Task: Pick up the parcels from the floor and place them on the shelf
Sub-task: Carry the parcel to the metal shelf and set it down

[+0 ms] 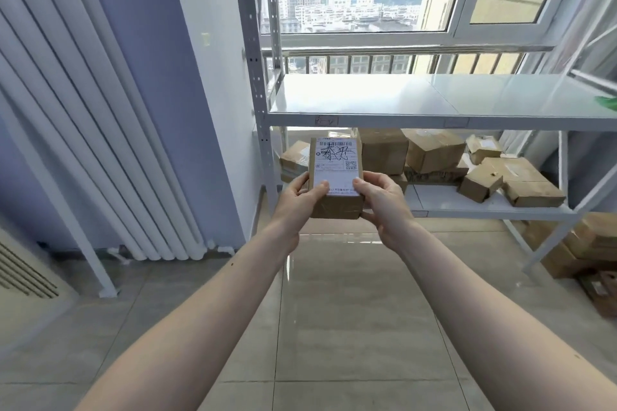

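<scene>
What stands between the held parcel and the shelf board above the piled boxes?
Nothing visible. The parcel, gripped by the left hand and right hand, faces the bare middle board; only something green sits at its far right.

We see a grey shelf (pixel 434 116). Its middle board is bare, and brown boxes (pixel 434 151) lie piled on the low board.

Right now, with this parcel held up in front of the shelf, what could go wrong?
The parcel is pinched only near its lower end by the left hand and right hand, so it might tip forward. The lower shelf already holds loosely piled boxes; pushing it in there could topple them. The middle shelf looks safer.
</scene>
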`<state>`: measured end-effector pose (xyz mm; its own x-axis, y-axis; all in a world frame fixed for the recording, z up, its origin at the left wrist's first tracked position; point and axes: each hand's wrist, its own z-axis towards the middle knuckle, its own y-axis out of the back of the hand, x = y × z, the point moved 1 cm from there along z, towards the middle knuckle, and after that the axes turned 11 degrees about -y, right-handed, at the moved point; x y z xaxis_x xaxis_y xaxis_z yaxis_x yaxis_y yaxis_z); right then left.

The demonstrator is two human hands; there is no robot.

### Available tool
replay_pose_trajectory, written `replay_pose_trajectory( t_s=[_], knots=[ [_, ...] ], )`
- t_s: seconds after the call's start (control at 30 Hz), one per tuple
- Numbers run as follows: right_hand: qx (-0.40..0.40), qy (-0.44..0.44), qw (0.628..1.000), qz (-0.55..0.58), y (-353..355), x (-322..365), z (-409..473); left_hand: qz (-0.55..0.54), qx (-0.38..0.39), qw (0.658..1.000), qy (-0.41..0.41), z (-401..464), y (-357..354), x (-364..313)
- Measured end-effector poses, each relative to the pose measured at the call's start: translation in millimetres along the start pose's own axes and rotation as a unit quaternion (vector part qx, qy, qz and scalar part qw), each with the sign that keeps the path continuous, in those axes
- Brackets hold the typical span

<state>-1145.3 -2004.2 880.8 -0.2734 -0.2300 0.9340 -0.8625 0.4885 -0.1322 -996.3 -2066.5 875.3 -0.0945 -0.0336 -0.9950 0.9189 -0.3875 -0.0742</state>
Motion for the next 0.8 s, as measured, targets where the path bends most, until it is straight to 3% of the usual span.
replay_pose_trajectory(
  t_s=[0.43,0.8],
  knots=[
    [-0.027,-0.009,0.999,0.019,-36.2,50.4,175.0,0.008,0.033,0.999,0.015,191.5,15.1,15.3],
    [-0.012,-0.012,1.0,0.017,-46.1,113.8,340.1,0.047,0.006,0.999,0.008,362.5,4.2,26.1]
  ],
)
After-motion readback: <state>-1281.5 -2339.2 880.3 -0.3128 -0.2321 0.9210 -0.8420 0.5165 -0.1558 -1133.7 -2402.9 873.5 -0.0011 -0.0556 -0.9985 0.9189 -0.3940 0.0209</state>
